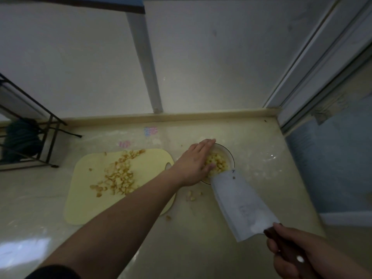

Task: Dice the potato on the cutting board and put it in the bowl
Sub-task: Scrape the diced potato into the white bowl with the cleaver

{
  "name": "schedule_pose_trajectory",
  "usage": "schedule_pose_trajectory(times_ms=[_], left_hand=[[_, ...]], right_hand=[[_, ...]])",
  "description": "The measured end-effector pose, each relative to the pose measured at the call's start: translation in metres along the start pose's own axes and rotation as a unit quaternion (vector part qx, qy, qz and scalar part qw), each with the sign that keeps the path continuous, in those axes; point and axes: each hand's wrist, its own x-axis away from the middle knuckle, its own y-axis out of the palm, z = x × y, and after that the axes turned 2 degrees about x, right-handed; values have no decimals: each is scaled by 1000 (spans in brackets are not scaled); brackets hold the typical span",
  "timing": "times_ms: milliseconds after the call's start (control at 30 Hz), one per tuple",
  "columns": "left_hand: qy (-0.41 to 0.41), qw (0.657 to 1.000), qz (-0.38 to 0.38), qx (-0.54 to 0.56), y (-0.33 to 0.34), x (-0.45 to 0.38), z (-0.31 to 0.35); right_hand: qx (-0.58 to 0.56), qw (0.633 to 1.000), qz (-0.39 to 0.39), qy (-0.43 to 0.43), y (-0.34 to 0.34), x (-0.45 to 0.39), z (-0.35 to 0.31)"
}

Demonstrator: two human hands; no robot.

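Now the left hand [194, 161] reaches flat over the glass bowl [231, 156] near the desk's far right corner, fingers [207, 142] straight and together, touching the diced potato [218, 163] heaped inside, gripping nothing. Right hand [298, 252] is wrapped around the cleaver's dark handle [270, 233], and the broad cleaver blade [237, 202] tilts with its tip at the bowl's near rim. More potato pieces [118, 178] lie on the yellow cutting board [88, 204] toward the desk's left side, and a few strays [192, 195] sit on the desk [271, 178] between board and blade
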Motion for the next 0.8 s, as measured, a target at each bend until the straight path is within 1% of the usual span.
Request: schedule_pose_trajectory(times_ms=[133,233,400,500,567,633,700,767,800], left_hand=[[-27,997,23,74,1,1,-1],[-50,994,19,99,-4,0,1],[-57,995,11,80,-13,5,5],[-61,996,6,70,-15,16,8],[-68,996,3,62,-17,27,11],[-65,996,-5,54,-18,37,12],[-59,996,-4,59,-18,46,8],[-46,996,20,80,-17,53,-2],[-41,994,41,88,-19,59,-10]], right_hand=[[-4,1000,14,-8,-3,2,-2],[-34,999,20,-6,-2,7,-6],[-47,999,19,-18,-1,11,-12],[-29,999,-21,-16,5,9,-12],[-12,999,-31,-21,10,6,-11],[10,999,-24,-37,15,1,-6],[16,997,4,-82,14,-12,2],[22,990,49,-133,9,-28,9],[44,985,68,-154,10,-37,11]])
